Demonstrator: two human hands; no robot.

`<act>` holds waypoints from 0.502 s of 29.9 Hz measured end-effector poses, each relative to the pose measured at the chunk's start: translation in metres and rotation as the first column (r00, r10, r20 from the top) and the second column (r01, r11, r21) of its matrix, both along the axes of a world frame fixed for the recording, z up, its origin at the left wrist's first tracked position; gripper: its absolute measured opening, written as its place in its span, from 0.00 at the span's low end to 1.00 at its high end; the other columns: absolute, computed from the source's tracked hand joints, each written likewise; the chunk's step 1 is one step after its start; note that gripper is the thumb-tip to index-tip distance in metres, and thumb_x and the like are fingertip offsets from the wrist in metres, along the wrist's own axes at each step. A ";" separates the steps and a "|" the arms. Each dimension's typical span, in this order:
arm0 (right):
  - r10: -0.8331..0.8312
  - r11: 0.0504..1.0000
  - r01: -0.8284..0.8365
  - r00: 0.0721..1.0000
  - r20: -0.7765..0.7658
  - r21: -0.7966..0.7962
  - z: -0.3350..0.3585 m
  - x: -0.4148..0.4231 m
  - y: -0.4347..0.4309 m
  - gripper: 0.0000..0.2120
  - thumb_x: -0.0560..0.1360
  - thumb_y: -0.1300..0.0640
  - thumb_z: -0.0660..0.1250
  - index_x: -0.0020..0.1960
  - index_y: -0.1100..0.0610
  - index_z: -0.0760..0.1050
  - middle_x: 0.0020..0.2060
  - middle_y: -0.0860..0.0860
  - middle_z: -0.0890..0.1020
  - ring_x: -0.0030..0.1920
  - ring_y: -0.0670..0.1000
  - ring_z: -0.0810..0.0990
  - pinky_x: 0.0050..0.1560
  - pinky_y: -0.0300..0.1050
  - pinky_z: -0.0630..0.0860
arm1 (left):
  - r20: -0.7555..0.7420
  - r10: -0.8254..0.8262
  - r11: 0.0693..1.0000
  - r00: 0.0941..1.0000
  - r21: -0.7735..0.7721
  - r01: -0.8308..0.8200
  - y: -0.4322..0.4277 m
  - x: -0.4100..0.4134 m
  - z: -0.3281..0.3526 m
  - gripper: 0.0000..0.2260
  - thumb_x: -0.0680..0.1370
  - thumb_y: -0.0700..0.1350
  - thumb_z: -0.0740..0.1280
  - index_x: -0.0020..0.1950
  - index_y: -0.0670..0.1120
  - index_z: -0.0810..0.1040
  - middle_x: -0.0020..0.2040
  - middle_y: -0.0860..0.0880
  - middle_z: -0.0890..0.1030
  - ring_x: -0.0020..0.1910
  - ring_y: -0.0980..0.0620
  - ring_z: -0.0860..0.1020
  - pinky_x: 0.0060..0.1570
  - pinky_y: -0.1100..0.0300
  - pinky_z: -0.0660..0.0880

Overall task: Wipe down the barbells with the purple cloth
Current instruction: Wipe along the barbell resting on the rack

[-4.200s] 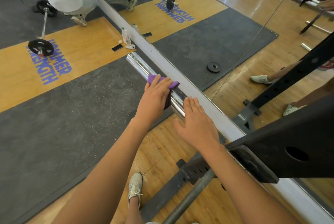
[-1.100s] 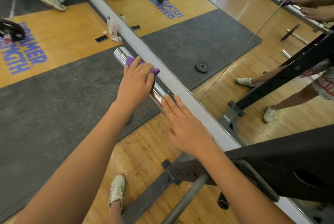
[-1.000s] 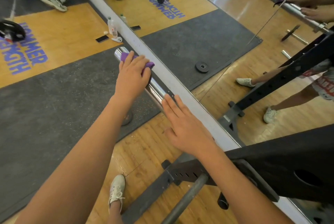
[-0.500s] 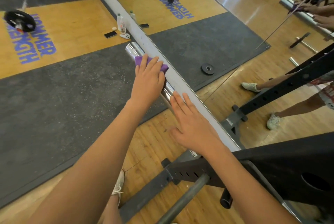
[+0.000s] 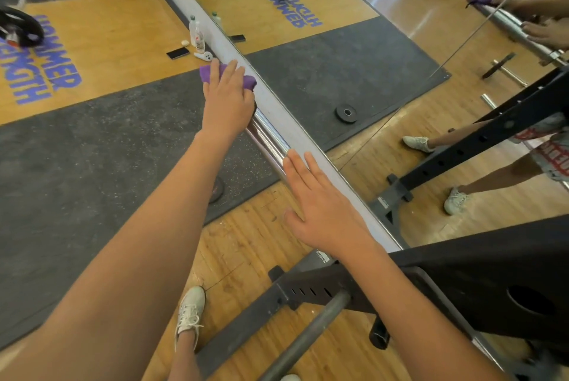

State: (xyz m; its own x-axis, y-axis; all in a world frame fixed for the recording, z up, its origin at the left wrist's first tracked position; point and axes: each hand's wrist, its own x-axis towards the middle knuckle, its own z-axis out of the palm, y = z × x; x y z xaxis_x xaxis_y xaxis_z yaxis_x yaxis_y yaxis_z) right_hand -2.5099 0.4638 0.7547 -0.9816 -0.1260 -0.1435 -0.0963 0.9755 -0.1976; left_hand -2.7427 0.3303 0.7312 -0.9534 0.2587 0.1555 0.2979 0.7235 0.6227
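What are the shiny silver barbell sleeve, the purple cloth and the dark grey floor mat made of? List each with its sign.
The shiny silver barbell sleeve looks like chromed or polished steel: it mirrors light in bright streaks. The crumpled purple cloth is soft fabric, perhaps microfibre: it folds under the left hand. The dark grey floor mat is likely rubber: matt with pale speckles.

Gym, free-weights area. Evidence: wood lifting platform (image 5: 123, 29) with blue HAMMER STRENGTH lettering (image 5: 58, 51), and speckled black rubber flooring (image 5: 77, 149). Chrome barbell (image 5: 268, 140) sits on a black steel rack (image 5: 480, 282) with hole-punched uprights. A second bar's black plate (image 5: 18, 31) lies on the platform. Floor-level wall mirror (image 5: 385, 51) reflects the same kit. Hardwood floor (image 5: 246, 242) under the rack.
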 end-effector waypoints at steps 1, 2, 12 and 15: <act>0.003 1.000 -0.003 1.000 -0.002 0.005 0.000 0.000 0.000 0.38 0.81 0.50 0.57 0.82 0.54 0.38 0.81 0.46 0.37 0.80 0.50 0.33 0.81 0.49 0.44 | 0.005 0.013 0.999 1.000 0.033 -0.013 0.002 0.007 -0.002 0.23 0.82 0.44 0.55 0.78 0.42 0.64 0.81 0.45 0.58 0.81 0.41 0.46 0.77 0.39 0.49; 0.006 1.000 -0.006 1.000 -0.002 0.007 0.000 -0.001 0.000 0.38 0.81 0.49 0.57 0.82 0.54 0.38 0.80 0.46 0.37 0.80 0.50 0.33 0.81 0.50 0.44 | 0.010 0.017 0.998 1.000 0.064 -0.018 0.004 0.017 -0.003 0.23 0.82 0.44 0.55 0.78 0.42 0.64 0.82 0.45 0.58 0.81 0.41 0.45 0.77 0.40 0.48; -0.019 0.986 0.015 1.000 0.018 0.164 -0.001 0.002 -0.007 0.40 0.81 0.48 0.56 0.81 0.58 0.35 0.81 0.53 0.35 0.79 0.55 0.30 0.81 0.58 0.48 | -0.051 -0.042 0.984 0.998 0.170 0.050 0.004 0.045 -0.011 0.23 0.85 0.43 0.51 0.80 0.38 0.57 0.82 0.42 0.55 0.81 0.41 0.44 0.80 0.48 0.41; -0.123 0.967 0.130 0.991 -0.044 0.220 -0.010 0.018 -0.029 0.40 0.81 0.46 0.53 0.81 0.61 0.35 0.80 0.58 0.36 0.80 0.58 0.32 0.80 0.61 0.45 | -0.004 -0.012 0.992 1.000 0.123 0.012 -0.001 0.014 -0.008 0.23 0.85 0.44 0.51 0.80 0.39 0.59 0.82 0.42 0.55 0.81 0.39 0.43 0.79 0.44 0.43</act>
State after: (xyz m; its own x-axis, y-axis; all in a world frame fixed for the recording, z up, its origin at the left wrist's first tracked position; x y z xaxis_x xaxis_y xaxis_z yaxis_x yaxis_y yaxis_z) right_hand -2.4917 0.4352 0.7445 -0.9917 0.0313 -0.1245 0.0283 0.9993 0.0262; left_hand -2.7285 0.3290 0.7231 -0.9498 0.2490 0.1894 0.3080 0.6381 0.7057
